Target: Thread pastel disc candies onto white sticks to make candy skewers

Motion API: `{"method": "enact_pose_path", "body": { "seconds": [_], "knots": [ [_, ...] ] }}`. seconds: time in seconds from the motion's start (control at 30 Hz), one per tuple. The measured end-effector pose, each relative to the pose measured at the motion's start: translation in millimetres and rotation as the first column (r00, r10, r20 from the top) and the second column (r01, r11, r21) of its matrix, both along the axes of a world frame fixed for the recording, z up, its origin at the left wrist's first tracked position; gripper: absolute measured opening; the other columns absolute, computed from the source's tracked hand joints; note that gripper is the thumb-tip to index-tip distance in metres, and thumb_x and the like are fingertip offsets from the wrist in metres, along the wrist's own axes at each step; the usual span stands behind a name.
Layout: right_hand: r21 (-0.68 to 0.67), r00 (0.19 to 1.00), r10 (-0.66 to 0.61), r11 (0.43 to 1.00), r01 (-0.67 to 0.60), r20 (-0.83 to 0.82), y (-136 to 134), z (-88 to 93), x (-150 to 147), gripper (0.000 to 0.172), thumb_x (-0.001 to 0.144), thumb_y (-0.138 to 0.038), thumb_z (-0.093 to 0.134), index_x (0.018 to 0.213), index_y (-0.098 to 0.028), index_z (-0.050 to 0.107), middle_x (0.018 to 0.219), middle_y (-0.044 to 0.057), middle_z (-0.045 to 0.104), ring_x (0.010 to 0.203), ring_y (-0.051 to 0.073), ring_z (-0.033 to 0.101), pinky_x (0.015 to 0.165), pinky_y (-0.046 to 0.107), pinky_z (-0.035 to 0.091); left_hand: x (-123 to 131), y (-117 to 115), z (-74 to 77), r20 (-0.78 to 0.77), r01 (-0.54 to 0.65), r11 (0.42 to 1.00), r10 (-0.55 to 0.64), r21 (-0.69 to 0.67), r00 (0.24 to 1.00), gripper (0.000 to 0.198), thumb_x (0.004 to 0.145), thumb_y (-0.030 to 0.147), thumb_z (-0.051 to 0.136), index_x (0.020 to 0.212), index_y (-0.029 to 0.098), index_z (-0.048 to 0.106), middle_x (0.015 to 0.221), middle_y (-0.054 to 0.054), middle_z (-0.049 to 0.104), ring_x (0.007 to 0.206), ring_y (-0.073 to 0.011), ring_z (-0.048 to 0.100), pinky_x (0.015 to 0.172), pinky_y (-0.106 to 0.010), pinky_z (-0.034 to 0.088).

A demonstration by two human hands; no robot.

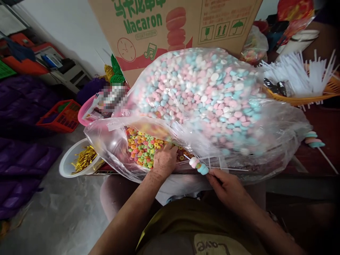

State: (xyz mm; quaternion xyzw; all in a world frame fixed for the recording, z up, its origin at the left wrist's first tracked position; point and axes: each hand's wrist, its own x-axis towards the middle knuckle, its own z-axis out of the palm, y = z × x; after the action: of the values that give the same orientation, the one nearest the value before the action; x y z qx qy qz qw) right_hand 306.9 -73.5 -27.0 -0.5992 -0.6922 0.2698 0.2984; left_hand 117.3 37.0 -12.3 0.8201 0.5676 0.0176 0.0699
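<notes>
My left hand reaches into a clear plastic bag of small multicoloured candy rings, fingers curled down among them. My right hand pinches a thin white stick that carries a white, a pink and a blue candy piece near its tip, pointing toward the left hand. Behind both lies a large clear bag full of pink, blue and white candies.
A Macaron cardboard box stands behind. An orange basket of white sticks is at the right, with a finished candy stick on the dark red table. A white bowl of gold twist ties, a pink basket and a red crate sit left.
</notes>
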Motion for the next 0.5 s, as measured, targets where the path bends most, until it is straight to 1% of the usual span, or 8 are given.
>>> {"method": "enact_pose_path", "body": {
  "seconds": [0.07,0.13,0.17,0.23,0.3,0.33,0.4,0.5],
  "knots": [
    [0.010,1.000,-0.003,1.000,0.003,-0.004,2,-3.2,-3,0.027,0.090,-0.030,0.037,0.066,-0.020,0.047,0.057,-0.001,0.052,0.052,0.012,0.046,0.050,0.022,0.034,-4,1,0.2,0.125,-0.021,0.999,0.024,-0.028,0.992,0.020,0.082,0.022,0.047,0.086,0.023,0.067,0.092,-0.006,0.062,0.076,-0.0194,0.059,0.066,-0.030,0.043],
    [0.024,1.000,-0.010,1.000,0.010,-0.006,3,-4.0,-5,0.027,0.090,-0.030,0.037,0.066,-0.020,0.046,0.058,-0.001,0.051,0.052,0.012,0.045,0.050,0.022,0.033,-9,0,1.8,0.400,-0.057,0.995,0.086,-0.083,0.912,0.014,0.079,0.021,0.053,0.080,0.021,0.067,0.086,-0.005,0.062,0.078,-0.0178,0.059,0.068,-0.028,0.044],
    [0.032,1.000,-0.008,0.999,0.008,-0.005,4,-3.4,-7,0.027,0.090,-0.029,0.038,0.066,-0.020,0.045,0.058,-0.002,0.051,0.052,0.011,0.045,0.050,0.022,0.033,-12,-1,3.2,0.569,-0.076,0.986,0.149,-0.150,0.808,0.011,0.077,0.022,0.056,0.079,0.020,0.066,0.082,-0.004,0.063,0.077,-0.0169,0.059,0.068,-0.027,0.045],
    [0.050,1.000,0.015,0.999,-0.015,0.001,4,-0.5,-10,0.026,0.090,-0.028,0.038,0.066,-0.020,0.045,0.058,-0.002,0.050,0.052,0.011,0.044,0.051,0.022,0.032,-19,-7,6.9,0.805,-0.040,0.922,0.358,-0.386,0.474,0.012,0.074,0.028,0.062,0.080,0.018,0.065,0.074,-0.003,0.064,0.071,-0.0149,0.060,0.064,-0.025,0.046],
    [0.075,0.999,0.048,0.996,-0.048,0.009,5,3.4,-14,0.025,0.090,-0.027,0.038,0.067,-0.020,0.045,0.059,-0.002,0.051,0.053,0.011,0.045,0.051,0.022,0.032,-24,-14,10.3,0.799,0.108,0.794,0.581,-0.599,0.157,0.020,0.068,0.032,0.070,0.079,0.016,0.064,0.067,-0.001,0.064,0.062,-0.0136,0.060,0.057,-0.024,0.046],
    [0.086,0.998,0.058,0.995,-0.059,0.018,5,5.3,-16,0.025,0.090,-0.026,0.038,0.067,-0.020,0.045,0.059,-0.001,0.051,0.053,0.011,0.045,0.051,0.022,0.032,-26,-18,11.4,0.754,0.182,0.736,0.654,-0.652,0.058,0.022,0.064,0.032,0.073,0.077,0.016,0.064,0.065,-0.001,0.064,0.059,-0.0133,0.061,0.056,-0.024,0.046],
    [0.100,0.997,0.063,0.993,-0.067,0.043,4,8.5,-20,0.025,0.089,-0.025,0.037,0.066,-0.020,0.044,0.059,-0.001,0.051,0.052,0.011,0.045,0.051,0.022,0.031,-29,-23,11.9,0.699,0.256,0.687,0.713,-0.680,-0.058,0.024,0.058,0.027,0.078,0.073,0.015,0.064,0.062,0.000,0.064,0.057,-0.0131,0.062,0.057,-0.024,0.047],
    [0.109,0.995,0.050,0.992,-0.059,0.088,4,11.3,-23,0.025,0.088,-0.024,0.037,0.064,-0.020,0.043,0.058,-0.001,0.052,0.051,0.012,0.045,0.050,0.023,0.031,-26,-26,9.3,0.692,0.262,0.695,0.712,-0.669,-0.122,0.022,0.057,0.023,0.080,0.070,0.014,0.064,0.061,0.001,0.064,0.059,-0.0125,0.063,0.059,-0.023,0.048]
  ]
}}
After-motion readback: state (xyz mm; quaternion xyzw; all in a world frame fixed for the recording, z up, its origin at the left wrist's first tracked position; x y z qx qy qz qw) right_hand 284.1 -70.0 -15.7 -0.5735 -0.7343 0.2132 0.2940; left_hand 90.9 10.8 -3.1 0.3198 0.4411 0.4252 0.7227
